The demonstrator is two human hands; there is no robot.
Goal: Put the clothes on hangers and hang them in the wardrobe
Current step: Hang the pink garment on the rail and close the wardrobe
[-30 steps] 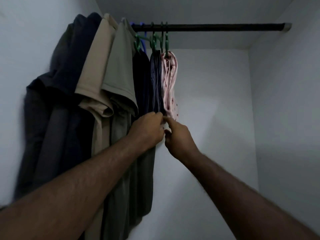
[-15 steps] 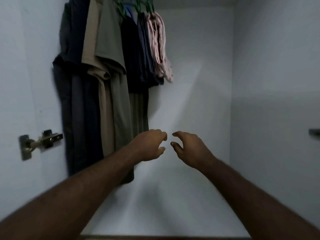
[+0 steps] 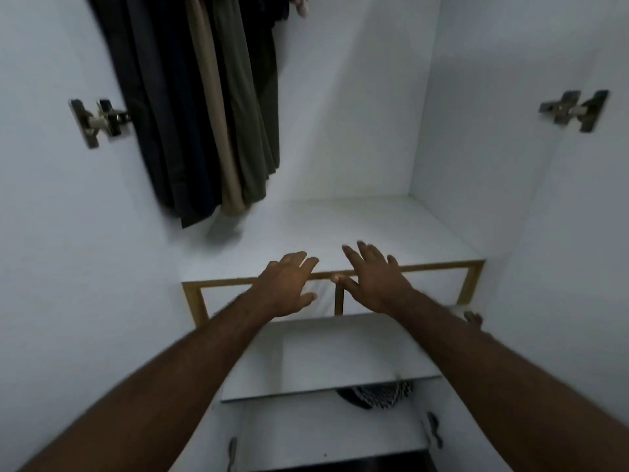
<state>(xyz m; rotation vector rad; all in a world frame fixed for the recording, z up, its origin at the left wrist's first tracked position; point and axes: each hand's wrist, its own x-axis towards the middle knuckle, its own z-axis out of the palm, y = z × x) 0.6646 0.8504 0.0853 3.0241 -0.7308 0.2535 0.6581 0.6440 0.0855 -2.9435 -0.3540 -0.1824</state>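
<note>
Several hung clothes (image 3: 204, 103), dark, beige and olive, dangle at the upper left inside the white wardrobe; their hangers and the rail are out of frame above. A scrap of pink garment (image 3: 301, 3) peeks in at the top edge. My left hand (image 3: 289, 284) and my right hand (image 3: 372, 277) hover side by side, palms down and fingers spread, over the front edge of the wardrobe floor (image 3: 374, 229). Both hands hold nothing and are well below the clothes.
A wood-trimmed frame (image 3: 469, 284) edges the wardrobe floor. Below it a white shelf (image 3: 340, 362) juts out, with a dark patterned item (image 3: 377, 395) under it. Metal door hinges sit on the left wall (image 3: 98, 120) and the right wall (image 3: 575, 109). Drawer handles (image 3: 434, 434) show lower down.
My view has tilted down from the rail to the wardrobe floor. Both hands let go of the pink garment, dropped away from the clothes and spread open.
</note>
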